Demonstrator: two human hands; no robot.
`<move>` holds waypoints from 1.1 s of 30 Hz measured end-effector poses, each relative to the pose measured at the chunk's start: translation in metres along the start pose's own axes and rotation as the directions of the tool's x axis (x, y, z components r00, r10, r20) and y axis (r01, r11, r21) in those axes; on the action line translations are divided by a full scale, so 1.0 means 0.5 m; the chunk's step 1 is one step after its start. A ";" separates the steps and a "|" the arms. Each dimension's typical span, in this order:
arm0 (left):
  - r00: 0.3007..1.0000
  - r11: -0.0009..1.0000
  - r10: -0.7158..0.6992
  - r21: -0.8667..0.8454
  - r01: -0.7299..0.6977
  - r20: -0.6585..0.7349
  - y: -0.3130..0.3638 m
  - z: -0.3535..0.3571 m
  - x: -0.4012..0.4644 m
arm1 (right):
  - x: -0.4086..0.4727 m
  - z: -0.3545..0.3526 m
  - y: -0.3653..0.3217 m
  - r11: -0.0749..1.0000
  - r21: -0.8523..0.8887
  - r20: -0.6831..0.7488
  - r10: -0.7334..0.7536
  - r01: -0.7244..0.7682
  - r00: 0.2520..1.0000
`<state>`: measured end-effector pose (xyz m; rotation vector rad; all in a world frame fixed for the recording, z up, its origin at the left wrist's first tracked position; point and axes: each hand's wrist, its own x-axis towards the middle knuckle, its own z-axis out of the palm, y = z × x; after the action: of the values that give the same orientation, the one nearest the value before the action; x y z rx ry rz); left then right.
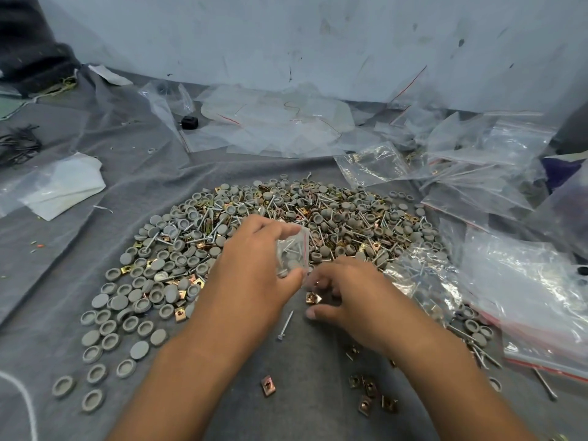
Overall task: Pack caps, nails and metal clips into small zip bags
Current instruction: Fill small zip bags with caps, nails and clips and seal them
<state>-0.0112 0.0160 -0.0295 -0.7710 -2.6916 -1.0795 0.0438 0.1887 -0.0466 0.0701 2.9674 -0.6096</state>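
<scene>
A big heap of grey caps (152, 281), silver nails (208, 218) and brass metal clips (181, 313) covers the grey cloth (63, 265) in front of me. My left hand (254, 265) grips a small clear zip bag (292, 249) with a red seal line, and nails and grey caps show inside it. Just right of the bag, my right hand (346, 291) hovers low over the cloth with its fingers curled, pinching at a small brass clip by its fingertips. Another brass clip (313, 298) lies under that hand. A loose nail (285, 326) lies between my wrists.
Filled and empty zip bags (509, 281) pile up along the right side and at the back (270, 122). A few clips (369, 393) lie scattered near my right forearm. White plastic (63, 186) lies at the left, and a pale wall (286, 36) stands behind.
</scene>
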 end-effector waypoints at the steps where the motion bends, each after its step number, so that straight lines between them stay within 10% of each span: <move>1: 1.000 1.000 0.008 0.010 -0.008 0.009 0.001 0.001 -0.001 | 0.002 0.003 -0.002 1.000 0.010 0.010 -0.001 0.001 1.000; 10: 0.997 0.994 0.051 0.090 -0.056 0.065 -0.006 -0.006 0.002 | 0.005 -0.001 -0.001 0.997 0.071 -0.002 -0.044 0.044 0.999; 17: 0.995 0.996 0.056 0.070 -0.062 0.082 -0.006 -0.005 0.002 | -0.015 -0.061 -0.038 0.850 0.355 -0.518 -0.169 0.390 0.839; 33: 0.993 0.996 0.063 0.050 -0.068 0.097 0.002 -0.006 0.000 | -0.007 -0.032 -0.054 0.913 0.174 -0.518 -0.233 0.368 0.823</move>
<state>-0.0109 0.0148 -0.0265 -0.9168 -2.7390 -0.9761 0.0438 0.1701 -0.0210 -0.2808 3.3842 -1.2000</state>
